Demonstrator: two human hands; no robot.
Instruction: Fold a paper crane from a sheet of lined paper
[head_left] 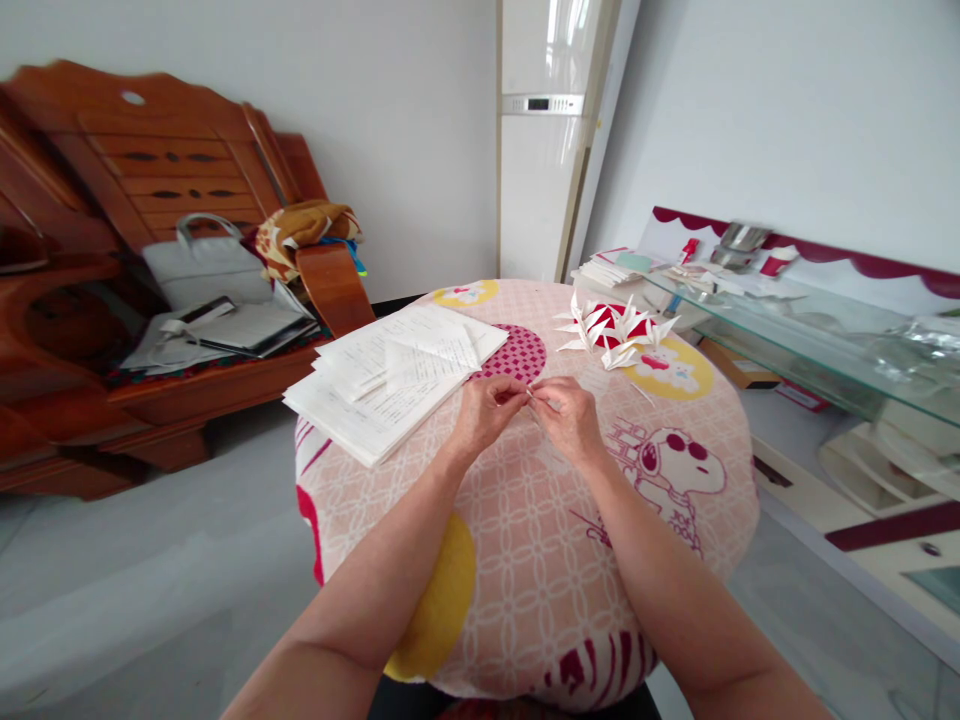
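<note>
My left hand and my right hand meet above the middle of the table, fingertips pinched together. Between them is a tiny white piece of paper, mostly covered by the fingers; its exact shape cannot be made out. Several white folded paper cranes lie in a cluster beyond my right hand. To the left of my left hand spreads a stack of handwritten paper sheets, with loose sheets skewed on top.
A patterned pink cloth covers the round table. At the right stands a glass-topped cabinet with papers and cups on it. A wooden sofa holding a grey bag is on the left. A tall white air conditioner stands behind.
</note>
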